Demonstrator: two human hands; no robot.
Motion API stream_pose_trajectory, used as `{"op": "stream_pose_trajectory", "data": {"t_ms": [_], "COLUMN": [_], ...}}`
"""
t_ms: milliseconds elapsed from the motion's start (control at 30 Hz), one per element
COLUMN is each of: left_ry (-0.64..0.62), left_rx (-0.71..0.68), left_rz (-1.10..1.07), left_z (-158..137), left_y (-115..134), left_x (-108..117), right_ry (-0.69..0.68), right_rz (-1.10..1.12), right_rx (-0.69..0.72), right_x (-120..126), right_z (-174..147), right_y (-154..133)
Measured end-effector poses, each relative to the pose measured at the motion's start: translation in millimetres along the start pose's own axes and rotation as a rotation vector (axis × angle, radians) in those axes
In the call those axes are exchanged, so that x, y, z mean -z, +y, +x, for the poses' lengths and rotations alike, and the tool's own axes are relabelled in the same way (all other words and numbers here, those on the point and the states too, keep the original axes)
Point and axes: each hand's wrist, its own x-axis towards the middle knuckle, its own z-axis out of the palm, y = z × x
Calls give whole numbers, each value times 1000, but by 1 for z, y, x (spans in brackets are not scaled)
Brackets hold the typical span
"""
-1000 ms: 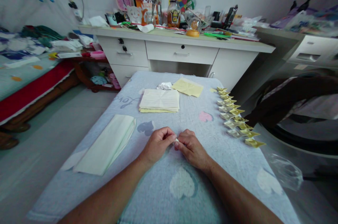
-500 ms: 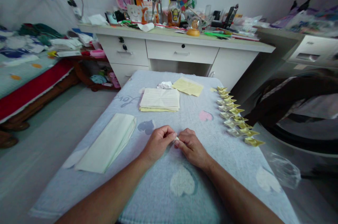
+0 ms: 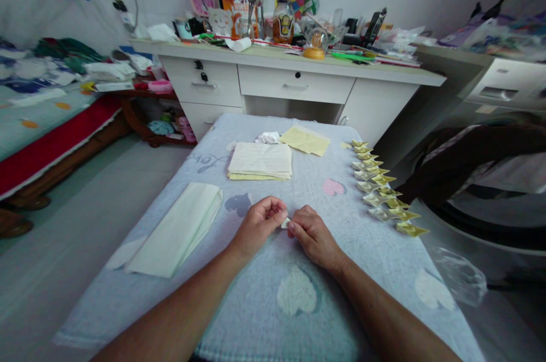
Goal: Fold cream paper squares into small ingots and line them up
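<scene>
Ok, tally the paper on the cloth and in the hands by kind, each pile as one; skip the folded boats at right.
Stack of sheets: 1
Flat yellow paper: 1
Crumpled white wad: 1
Long folded pale piece: 1
Small piece between left hand and right hand: 1
Total: 5

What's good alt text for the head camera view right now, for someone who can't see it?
A person's left hand and right hand pinch a small whitish piece between them above a patterned blue cloth. Beyond them lies a paper stack; pointed folded-paper shapes line the cloth's right edge.
</scene>
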Motion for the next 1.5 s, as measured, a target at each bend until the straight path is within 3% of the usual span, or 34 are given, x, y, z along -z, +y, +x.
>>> {"op": "stream_pose_trajectory", "data": {"t_ms": [300, 567, 800, 1033, 1100, 1200, 1333, 1500], "left_ry": [33, 173, 189, 171, 154, 114, 74, 90], "left_rx": [34, 25, 38, 58, 44, 45, 51, 50], "left_rz": [11, -47, -157, -174, -156, -126, -97, -120], "left_z": [2, 6, 8, 7, 8, 8, 8, 6], "left_y": [-6, 2, 4, 5, 4, 1, 1, 5], "left_x": [0, 6, 2, 2, 2, 3, 3, 1], "right_ry": [17, -34, -221, -396, -326, -91, 7, 109], "right_rz": [-42, -225, -417, -432, -340, -123, -7, 130], "right_rx": [19, -39, -27, -61, -132, -88, -54, -112], "right_x": [1, -3, 2, 29, 33, 29, 11, -3], "right_z": [-3, -8, -14, -2, 6, 14, 13, 10], "right_y": [-1, 0, -5, -23, -25, -26, -19, -7]}}
